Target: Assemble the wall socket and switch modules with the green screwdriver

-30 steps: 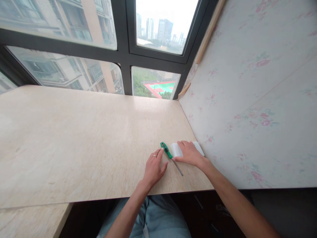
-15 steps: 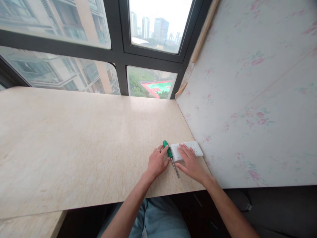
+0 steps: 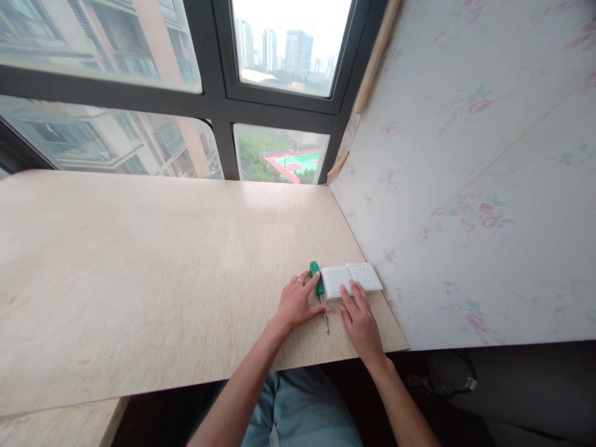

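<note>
A screwdriver (image 3: 318, 282) with a green handle and a metal shaft lies on the stone sill, its tip toward the front edge. My left hand (image 3: 298, 302) rests beside it, fingers spread, fingertips touching the handle and thumb reaching across the shaft. Just right of the screwdriver are two white plates side by side: a plain-looking one (image 3: 334, 279) and a socket plate (image 3: 367, 275) with slots. My right hand (image 3: 361, 320) is at their near edge, its fingers apart and fingertips over the lower edge of the plates.
The beige stone sill (image 3: 139, 267) stretches far to the left. A floral-papered wall (image 3: 465, 186) borders the plates on the right. Behind the sill stands a dark window frame (image 3: 284, 107). A dark cable (image 3: 459, 388) lies below on the right.
My right hand has drawn back toward the front edge, uncovering more of the plates. The screwdriver's tip has swung slightly left. My left thumb has stretched over the shaft.
</note>
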Tool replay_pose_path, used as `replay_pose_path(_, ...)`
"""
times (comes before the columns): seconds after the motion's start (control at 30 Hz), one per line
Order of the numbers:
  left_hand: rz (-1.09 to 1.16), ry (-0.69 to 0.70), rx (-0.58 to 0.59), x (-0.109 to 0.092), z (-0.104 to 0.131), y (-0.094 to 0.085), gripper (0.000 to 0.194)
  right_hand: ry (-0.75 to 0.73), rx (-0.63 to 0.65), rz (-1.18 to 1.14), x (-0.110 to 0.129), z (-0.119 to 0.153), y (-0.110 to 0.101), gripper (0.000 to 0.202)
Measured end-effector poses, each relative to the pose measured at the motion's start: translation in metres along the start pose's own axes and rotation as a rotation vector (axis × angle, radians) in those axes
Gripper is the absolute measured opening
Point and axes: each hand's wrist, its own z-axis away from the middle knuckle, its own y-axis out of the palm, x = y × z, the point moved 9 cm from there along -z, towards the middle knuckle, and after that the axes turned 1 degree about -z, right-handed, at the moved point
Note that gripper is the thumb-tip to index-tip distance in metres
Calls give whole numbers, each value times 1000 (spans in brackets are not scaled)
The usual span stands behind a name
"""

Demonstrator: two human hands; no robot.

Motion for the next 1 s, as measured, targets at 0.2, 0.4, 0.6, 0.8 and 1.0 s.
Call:
replay_pose_path(0.2, -66, -79, -68, -4, -4, 1, 69, 29, -61, -10, -7, -10, -5, 45)
replay_pose_path(0.4, -116, -129, -91, -16, -8, 4, 72, -14, -140, 29, -10, -12, -14, 38)
replay_pose_path(0.6, -170, -139, -35, -22, -15, 11, 82, 19, -159, 57, -27, -14, -25, 35)
replay_pose_path(0.8, -195, -158, -41, -22, -22, 13, 81, 32, -131, 30, -42, -21, -25, 32)
replay_pose_path(1.0, -240, -189, -41, -20, -25, 13, 82, -55, -238, -40, -46, -22, -27, 31)
